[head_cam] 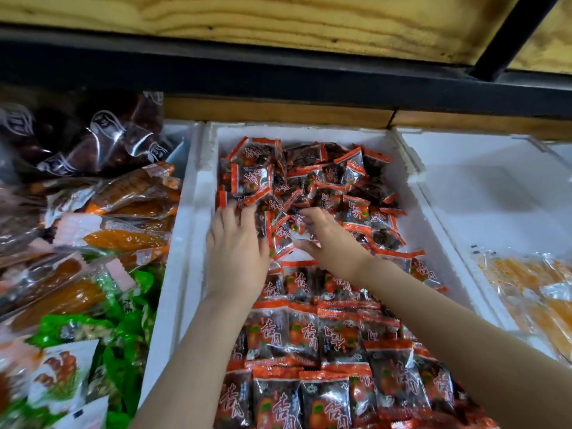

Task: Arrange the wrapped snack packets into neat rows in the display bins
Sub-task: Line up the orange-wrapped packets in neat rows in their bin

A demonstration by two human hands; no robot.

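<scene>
A white foam bin [198,193] in the middle holds many small orange-and-clear snack packets with dark fruit inside. Near the front the packets [309,345] lie in neat overlapping rows. At the back they form a loose heap [312,178]. My left hand [236,252] lies flat on the packets by the bin's left wall, fingers straight and reaching into the heap. My right hand [322,236] reaches in from the right and pinches a packet [286,235] between thumb and fingers at the heap's near edge.
A foam bin [483,193] on the right holds yellow packets [532,292] at its near end. Left of the middle bin lie orange, green and dark snack bags [93,243]. A black bar and wooden shelf [278,41] hang low over the bins' back.
</scene>
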